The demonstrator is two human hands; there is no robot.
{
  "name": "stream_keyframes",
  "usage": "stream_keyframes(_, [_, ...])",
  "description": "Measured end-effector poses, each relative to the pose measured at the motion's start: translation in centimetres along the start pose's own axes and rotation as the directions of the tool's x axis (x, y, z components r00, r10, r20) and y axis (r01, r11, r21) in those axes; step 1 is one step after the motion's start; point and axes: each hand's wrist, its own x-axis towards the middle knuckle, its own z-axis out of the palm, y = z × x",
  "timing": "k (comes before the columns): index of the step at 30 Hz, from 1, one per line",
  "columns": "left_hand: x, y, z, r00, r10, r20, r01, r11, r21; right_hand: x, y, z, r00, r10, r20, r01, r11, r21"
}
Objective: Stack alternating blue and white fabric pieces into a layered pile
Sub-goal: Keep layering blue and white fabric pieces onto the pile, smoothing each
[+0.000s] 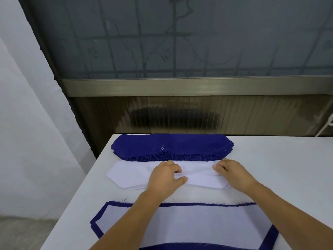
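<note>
White table [281,159] | hands: left [164,175], right [232,173] pinching white stack [129,175] | frayed blue stack [171,146] behind

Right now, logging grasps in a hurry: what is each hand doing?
Left hand: pinching the top piece of the white cut-fabric stack.
Right hand: fingers curled on that stack's right end; grip cannot be told.

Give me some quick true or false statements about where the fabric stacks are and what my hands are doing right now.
1. Both hands are on the white stack. True: the left hand and right hand both grip it.
2. The blue stack lies nearest the person. False: it lies at the table's far edge.
3. The layered pile shows white on top with blue edging round it. True.
4. The right hand holds a blue piece. False: it pinches white fabric.
</note>
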Motion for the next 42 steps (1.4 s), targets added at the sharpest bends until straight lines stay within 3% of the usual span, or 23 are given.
stream_keyframes(3, [0.7,0.3,0.0,1.000,-0.023,-0.008,0.023,0.999,0.025,-0.3,-0.3,0.0,1.000,-0.014,-0.022,0.013,0.999,-0.052])
stream_keyframes(10, [0.9,0.5,-0.1,0.998,-0.015,-0.062,0.020,0.997,0.077,-1.9,-0.9,2.0,0.959,-0.282,0.008,0.269,0.905,-0.329])
stream_keyframes(14, [-0.5,-1.8,-1.5,0.992,-0.028,-0.124,0.047,0.987,0.151,-1.6,-0.2,1.5,0.953,-0.290,-0.087,0.242,0.903,-0.355])
stream_keyframes(20, [-3.6,-7.8,-6.3,0.955,-0.174,-0.240,0.228,0.948,0.221,-2.0,1.2,0.7,0.948,-0.313,-0.062,0.274,0.897,-0.346])
stream_keyframes(23, [-4.4,-8.6,-8.2,0.954,-0.192,-0.232,0.248,0.937,0.244,-2.3,0.5,0.4,0.949,-0.309,-0.058,0.273,0.903,-0.333])
stream_keyframes(27, [-7.1,-7.6,-9.6,0.965,-0.072,-0.251,0.146,0.946,0.291,-5.0,0.7,-0.8,0.908,-0.386,-0.163,0.331,0.899,-0.288])
stream_keyframes(31, [-12.1,-6.9,-9.6,0.943,0.231,-0.240,-0.145,0.933,0.328,-10.3,3.5,-0.8,0.759,-0.614,-0.216,0.510,0.768,-0.388])
stream_keyframes(34, [-15.0,-7.1,-8.4,0.920,0.346,-0.184,-0.279,0.909,0.310,-12.7,5.7,0.3,0.697,-0.692,-0.191,0.563,0.692,-0.452])
stream_keyframes(42, [-16.8,-7.3,-7.7,0.898,0.399,-0.187,-0.329,0.889,0.320,-13.3,6.4,1.2,0.612,-0.754,-0.240,0.573,0.631,-0.523])
